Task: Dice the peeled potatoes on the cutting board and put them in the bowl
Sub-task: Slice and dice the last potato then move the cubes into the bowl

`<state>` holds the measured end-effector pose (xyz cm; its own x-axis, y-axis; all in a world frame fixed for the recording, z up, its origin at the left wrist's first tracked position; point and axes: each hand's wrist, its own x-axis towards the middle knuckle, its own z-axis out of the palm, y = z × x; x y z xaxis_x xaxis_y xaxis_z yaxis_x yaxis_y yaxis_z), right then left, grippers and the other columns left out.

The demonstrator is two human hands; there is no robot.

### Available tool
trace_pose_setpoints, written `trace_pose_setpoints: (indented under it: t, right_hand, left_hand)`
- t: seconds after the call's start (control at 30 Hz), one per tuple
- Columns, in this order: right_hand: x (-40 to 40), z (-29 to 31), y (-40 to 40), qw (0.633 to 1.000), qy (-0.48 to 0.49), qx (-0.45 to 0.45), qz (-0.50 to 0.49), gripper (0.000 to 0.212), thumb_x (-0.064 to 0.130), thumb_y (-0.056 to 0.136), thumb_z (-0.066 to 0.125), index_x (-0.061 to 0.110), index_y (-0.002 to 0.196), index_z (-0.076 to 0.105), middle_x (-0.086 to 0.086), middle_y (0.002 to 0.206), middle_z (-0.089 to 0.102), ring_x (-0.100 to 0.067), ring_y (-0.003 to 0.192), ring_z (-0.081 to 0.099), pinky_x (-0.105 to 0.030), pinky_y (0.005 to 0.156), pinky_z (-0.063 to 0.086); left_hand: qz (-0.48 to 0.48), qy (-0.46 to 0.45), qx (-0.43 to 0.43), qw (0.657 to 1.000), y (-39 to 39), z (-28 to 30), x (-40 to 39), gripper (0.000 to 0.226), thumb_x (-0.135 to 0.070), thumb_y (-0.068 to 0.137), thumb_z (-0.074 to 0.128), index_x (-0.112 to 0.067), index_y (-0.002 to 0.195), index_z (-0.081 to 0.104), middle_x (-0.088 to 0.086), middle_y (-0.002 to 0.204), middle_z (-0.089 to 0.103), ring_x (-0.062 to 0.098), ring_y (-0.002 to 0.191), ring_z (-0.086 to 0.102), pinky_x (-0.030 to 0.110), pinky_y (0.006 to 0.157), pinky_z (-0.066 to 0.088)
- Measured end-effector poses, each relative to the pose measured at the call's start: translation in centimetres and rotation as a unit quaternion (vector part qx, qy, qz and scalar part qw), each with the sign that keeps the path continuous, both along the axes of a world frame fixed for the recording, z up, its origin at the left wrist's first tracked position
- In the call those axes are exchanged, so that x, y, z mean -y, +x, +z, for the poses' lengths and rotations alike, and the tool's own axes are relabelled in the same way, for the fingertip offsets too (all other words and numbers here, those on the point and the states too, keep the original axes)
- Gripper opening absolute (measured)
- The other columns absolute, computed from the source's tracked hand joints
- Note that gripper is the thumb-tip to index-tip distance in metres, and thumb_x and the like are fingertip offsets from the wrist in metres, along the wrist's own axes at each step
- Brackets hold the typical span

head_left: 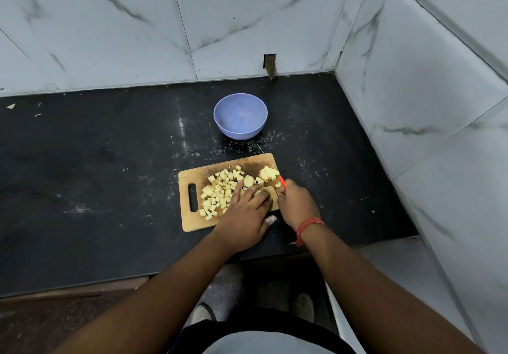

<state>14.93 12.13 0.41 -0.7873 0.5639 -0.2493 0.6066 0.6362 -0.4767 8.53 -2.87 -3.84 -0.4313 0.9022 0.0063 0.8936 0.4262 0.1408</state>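
Nearest the front edge of the black tabletop [82,177], both forearms reach in from below. The right wrist wears an orange thread band [308,228]. The left hand [243,217] lies on the near right part of the wooden cutting board [189,223], fingers [254,191] stretched fairly straight and pressing down on potato pieces beneath them; the hand itself hides what exactly it pins. Just beside it, the right hand [298,205] is curled round the orange handle of a knife [282,182], and the thin blade runs up and away toward the board's far right corner, passing the sliced potato [268,174] that sits there in a stack of rounds. A single round slice [248,181] lies between that stack and the pile.

Across the middle and left of the board spreads the heap of diced potato [217,192], pale yellow cubes, crowding toward the handle slot on the board's left end.

Beyond the board's far edge, well clear of it, stands the blue bowl [240,132], with no cubes in it. White specks and smears dust the tabletop around bowl and board. At the back and right side rise marbled wall tiles [110,23], and a small dark notch [270,64] breaks the tile just behind the bowl.
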Motion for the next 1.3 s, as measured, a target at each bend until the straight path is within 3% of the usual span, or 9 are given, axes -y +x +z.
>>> trace_pose_setpoints:
  t: [0.23,0.37,0.5,0.6,0.73,1.1,1.3]
  right_hand:
    - [-0.5,-1.3,0.1,0.998,0.002,-0.045,0.042,0.027,0.018,0.093,0.057,0.020,0.120,0.059,0.003,0.109,0.049,-0.022,0.089,0.058,-0.031,0.077,0.048]
    - [-1.4,-1.4,-0.4,0.992,0.000,-0.058,0.109,0.028,0.009,0.090,0.052,0.022,0.112,0.064,0.009,0.104,0.051,-0.016,0.084,0.057,-0.034,0.077,0.051]
    - [-2.2,-1.7,-0.8,0.986,-0.012,-0.074,0.148,0.039,0.000,0.085,0.054,0.025,0.111,0.067,0.016,0.104,0.055,-0.008,0.090,0.057,-0.027,0.081,0.051]
    - [-2.5,-1.8,-0.2,0.986,-0.016,-0.117,0.116,0.039,-0.001,0.087,0.052,0.027,0.109,0.067,0.016,0.101,0.055,-0.005,0.087,0.056,-0.021,0.075,0.048]
    - [-2.3,-2.5,0.7,0.993,0.019,-0.110,0.048,0.021,0.010,0.093,0.053,0.024,0.103,0.064,0.012,0.099,0.049,-0.012,0.081,0.055,-0.030,0.073,0.049]
    - [-2.6,-2.7,-0.5,0.994,0.010,-0.094,0.061,0.033,-0.001,0.086,0.051,0.022,0.104,0.067,0.010,0.097,0.053,-0.014,0.082,0.057,-0.033,0.074,0.052]
    - [-2.3,-2.9,0.1,0.991,-0.005,-0.118,0.063,0.032,0.001,0.088,0.054,0.023,0.106,0.067,0.012,0.099,0.052,-0.012,0.083,0.056,-0.030,0.074,0.052]
  left_hand:
    - [-0.014,0.028,0.012,0.999,0.0,0.1,-0.1,0.063,-0.053,0.102,0.027,-0.014,0.144,0.053,0.001,0.142,0.051,0.024,0.148,0.024,0.055,0.124,-0.004]
    - [-0.040,0.048,0.008,0.998,-0.4,-0.2,0.2,0.059,-0.051,0.103,0.030,-0.015,0.140,0.058,-0.001,0.138,0.055,0.023,0.146,0.031,0.058,0.124,0.003]
    - [-0.056,0.048,-0.016,0.997,-0.5,-0.5,0.4,0.054,-0.049,0.104,0.034,-0.016,0.142,0.055,0.002,0.143,0.052,0.024,0.144,0.034,0.061,0.122,0.012]
    - [-0.040,0.039,-0.041,0.998,-0.4,-0.8,0.6,0.055,-0.048,0.103,0.038,-0.014,0.144,0.051,0.010,0.147,0.047,0.028,0.145,0.032,0.060,0.122,0.014]
    - [-0.058,0.018,-0.077,0.995,-0.6,-1.3,0.9,0.059,-0.051,0.103,0.037,-0.012,0.147,0.047,0.012,0.151,0.044,0.031,0.148,0.029,0.059,0.123,0.015]
    - [-0.056,0.017,-0.077,0.995,-0.3,-1.1,0.1,0.062,-0.054,0.101,0.036,-0.012,0.145,0.050,0.009,0.143,0.050,0.031,0.144,0.033,0.063,0.121,0.015]
    - [-0.035,0.004,-0.056,0.998,-0.3,-1.2,0.2,0.060,-0.052,0.104,0.031,-0.015,0.150,0.040,0.013,0.158,0.035,0.032,0.153,0.015,0.059,0.123,0.008]
